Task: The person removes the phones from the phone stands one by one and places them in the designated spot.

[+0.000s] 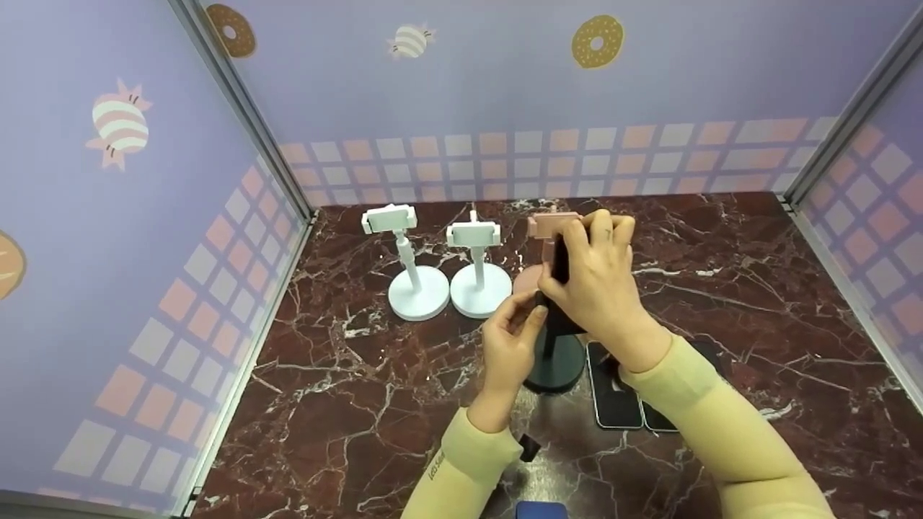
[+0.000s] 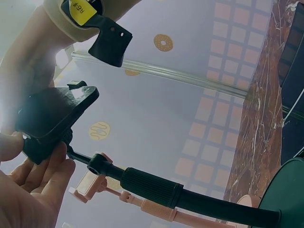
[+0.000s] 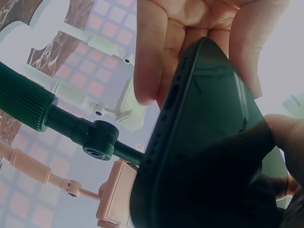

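The right hand (image 1: 595, 288) has its fingers curled over the top and long edges of a dark phone (image 3: 209, 156), thumb on one side, holding it upright against the clamp head (image 2: 50, 118) of the dark green phone stand (image 1: 554, 360). The left hand (image 1: 508, 346) pinches the lower end of that clamp between thumb and fingertips (image 2: 45, 171); whether the clamp has closed on the phone cannot be told. The phone sits above the middle of the marble table (image 1: 757, 288), just in front of a pink phone stand (image 1: 551, 225). It looks like a stiff, smooth slab, probably slippery on its glass faces and liable to crack if dropped, so the long edges are the safer place to hold, as the right hand does now. The stand looks top-heavy once loaded; its ribbed neck (image 2: 152, 186) and round base (image 1: 555, 371) seem the firm spots to steady it. 2 white phone stands (image 1: 447, 277) rest side by side further left, near the back wall. 2 more phones (image 1: 616, 396) lie flat beside the green base, under the right forearm.
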